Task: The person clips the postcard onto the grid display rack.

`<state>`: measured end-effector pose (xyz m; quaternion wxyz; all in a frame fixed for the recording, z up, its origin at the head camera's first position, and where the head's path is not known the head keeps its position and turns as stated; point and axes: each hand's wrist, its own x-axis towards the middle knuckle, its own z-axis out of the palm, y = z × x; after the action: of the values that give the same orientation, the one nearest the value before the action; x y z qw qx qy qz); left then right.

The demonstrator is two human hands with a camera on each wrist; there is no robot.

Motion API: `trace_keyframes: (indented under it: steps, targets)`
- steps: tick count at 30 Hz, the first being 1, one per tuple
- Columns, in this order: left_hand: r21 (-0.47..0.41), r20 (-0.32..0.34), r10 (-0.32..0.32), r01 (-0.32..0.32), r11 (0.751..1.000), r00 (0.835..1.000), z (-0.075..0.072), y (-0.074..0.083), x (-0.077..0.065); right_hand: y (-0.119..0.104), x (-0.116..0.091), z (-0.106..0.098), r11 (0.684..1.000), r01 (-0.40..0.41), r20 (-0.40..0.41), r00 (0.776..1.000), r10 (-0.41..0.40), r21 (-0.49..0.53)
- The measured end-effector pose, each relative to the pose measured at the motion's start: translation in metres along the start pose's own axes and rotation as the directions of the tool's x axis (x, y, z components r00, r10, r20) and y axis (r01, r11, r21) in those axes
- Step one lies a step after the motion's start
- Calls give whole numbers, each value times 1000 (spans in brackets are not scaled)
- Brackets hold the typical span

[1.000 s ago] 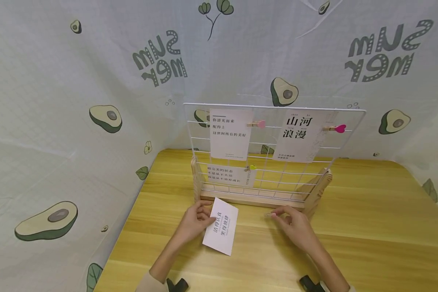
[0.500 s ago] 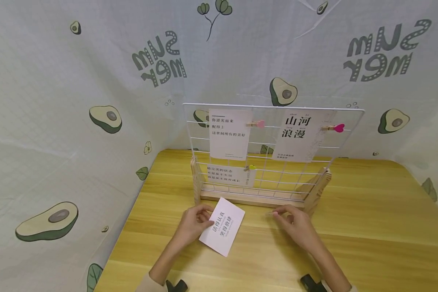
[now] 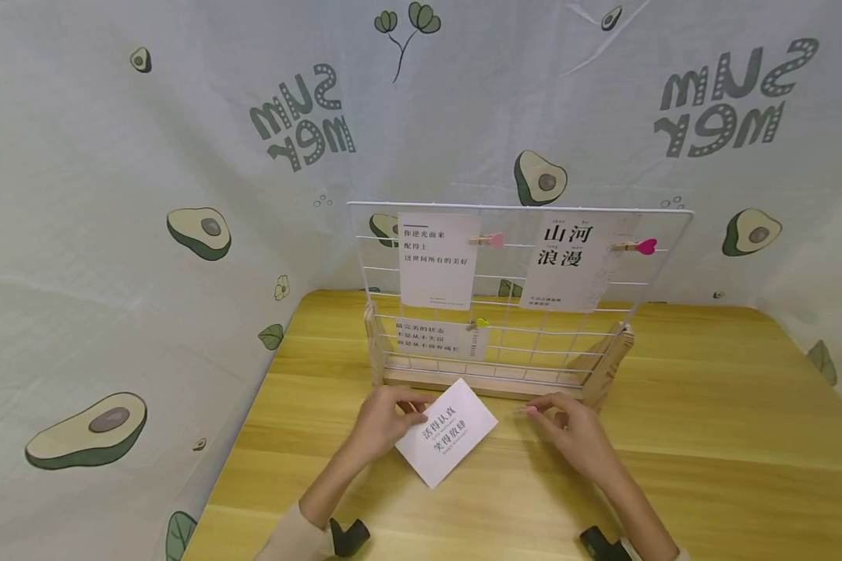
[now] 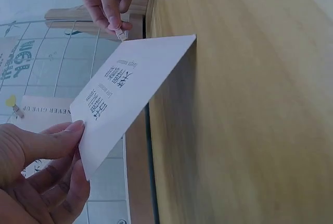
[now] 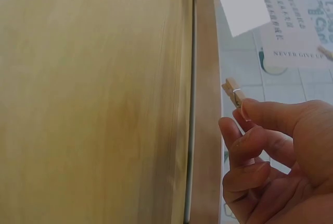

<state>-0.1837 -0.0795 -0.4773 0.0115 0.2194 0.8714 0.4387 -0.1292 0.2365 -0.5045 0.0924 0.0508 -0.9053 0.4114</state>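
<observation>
Between thumb and fingers, my left hand [image 3: 386,425] pinches a white card [image 3: 449,456] printed with dark characters. In the head view the card is turned slantwise in front of the rack; the left wrist view shows the card [image 4: 125,88] tilted over the table. My right hand [image 3: 571,428] pinches a small wooden clothespin [image 5: 234,92] by its end, its other end pointing away from the fingers. Both hands are just in front of the white wire grid rack [image 3: 561,343] with its wooden base, the right one near the base's right end.
Two upper cards hang on the grid, a left card [image 3: 436,280] and a right card [image 3: 568,284], held by heart clothespins. A lower card [image 3: 428,343] has a yellow-heart clothespin [image 3: 480,323]. Wooden table [image 3: 709,389] surrounds the rack; a printed cloth [image 3: 421,140] hangs behind.
The card in my left hand has turned clockwise in the head view, its far corner swinging to the right. My right hand has barely moved and still pinches the clothespin.
</observation>
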Motion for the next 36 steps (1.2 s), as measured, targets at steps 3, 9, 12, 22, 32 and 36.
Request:
trace_keyframes:
  steps: [3,9,12,22,32,36]
  targets:
    - [33,-13,58,-57,998,998,2,9,9,1,1,-2,1000,-11,3,1000,11,3]
    - [112,-12,170,-168,979,985,2,31,27,2,1,-6,1000,-20,-1,1000,20,16]
    - [144,-7,208,-205,968,978,3,44,35,3,1,-7,1000,-28,-6,1000,28,12]
    - [364,-58,495,-444,819,867,7,78,64,4,1,-8,999,-41,-19,999,40,-15]
    - [613,-49,756,-578,539,652,11,100,86,4,2,-10,997,-64,-6,998,63,-34]
    - [691,0,792,-572,441,610,17,107,93,4,1,-10,998,-39,-19,999,38,-45]
